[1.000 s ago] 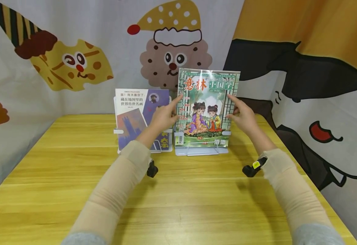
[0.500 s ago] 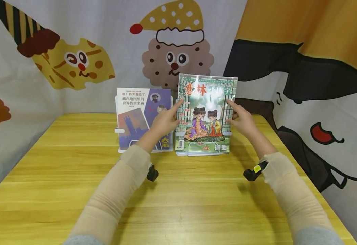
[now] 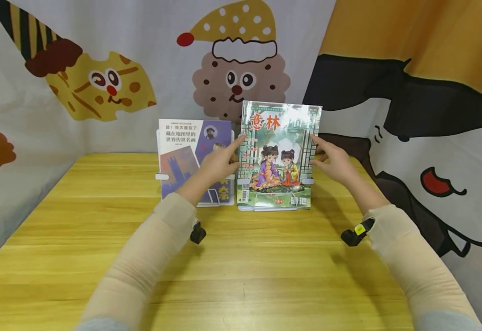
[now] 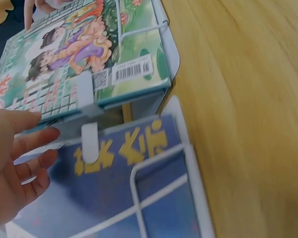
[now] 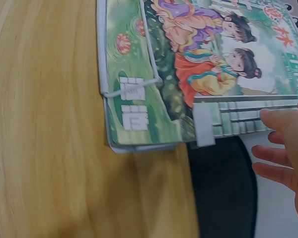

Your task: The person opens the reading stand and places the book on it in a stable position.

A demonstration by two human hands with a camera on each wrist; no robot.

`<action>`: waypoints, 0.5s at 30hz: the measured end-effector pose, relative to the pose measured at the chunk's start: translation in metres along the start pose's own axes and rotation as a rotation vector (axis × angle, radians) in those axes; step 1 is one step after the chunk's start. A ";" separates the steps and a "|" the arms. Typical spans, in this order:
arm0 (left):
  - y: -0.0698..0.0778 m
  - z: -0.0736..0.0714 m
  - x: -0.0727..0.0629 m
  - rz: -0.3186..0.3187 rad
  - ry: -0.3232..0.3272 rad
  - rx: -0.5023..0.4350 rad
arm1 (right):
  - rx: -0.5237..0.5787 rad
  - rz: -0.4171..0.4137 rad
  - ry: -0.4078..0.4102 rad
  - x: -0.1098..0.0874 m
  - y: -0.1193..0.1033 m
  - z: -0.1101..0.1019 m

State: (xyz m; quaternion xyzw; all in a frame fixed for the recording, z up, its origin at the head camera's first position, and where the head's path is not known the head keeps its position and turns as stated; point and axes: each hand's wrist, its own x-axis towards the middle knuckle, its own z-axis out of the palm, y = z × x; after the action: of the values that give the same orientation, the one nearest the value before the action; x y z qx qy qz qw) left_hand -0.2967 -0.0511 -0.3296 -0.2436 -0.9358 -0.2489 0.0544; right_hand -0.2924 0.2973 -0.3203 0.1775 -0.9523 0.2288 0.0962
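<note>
A green magazine with two drawn figures on its cover leans upright in a white bookstand, its lower edge behind the wire holder. My left hand is at the magazine's left edge, with loosely spread fingers in the left wrist view; the thumb and index look close to or touching the edge. On the other side, my right hand has its fingers apart beside the right edge. In the right wrist view a fingertip overlaps the cover's border, and whether it touches cannot be told.
Left of the magazine, a purple and white book stands in a second white stand, partly covered by my left arm. Both stands are near the back of the wooden table. A printed curtain hangs behind.
The magazine has come down into the stand, its lower edge now behind the wire. Both hands have lowered with it, then moved slightly apart, loosening from its sides.
</note>
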 end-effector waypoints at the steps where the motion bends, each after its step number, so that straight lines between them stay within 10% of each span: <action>1: -0.001 -0.003 -0.001 0.012 -0.002 0.001 | -0.013 0.004 -0.003 -0.002 -0.001 -0.004; 15: -0.026 -0.067 -0.056 0.086 0.052 0.101 | -0.176 -0.014 0.053 -0.031 0.001 -0.051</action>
State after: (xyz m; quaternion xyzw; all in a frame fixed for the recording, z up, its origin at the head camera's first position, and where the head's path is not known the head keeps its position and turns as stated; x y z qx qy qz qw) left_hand -0.2614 -0.1276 -0.2947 -0.2742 -0.9340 -0.2053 0.1016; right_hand -0.2591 0.3306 -0.2844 0.1690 -0.9646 0.1480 0.1382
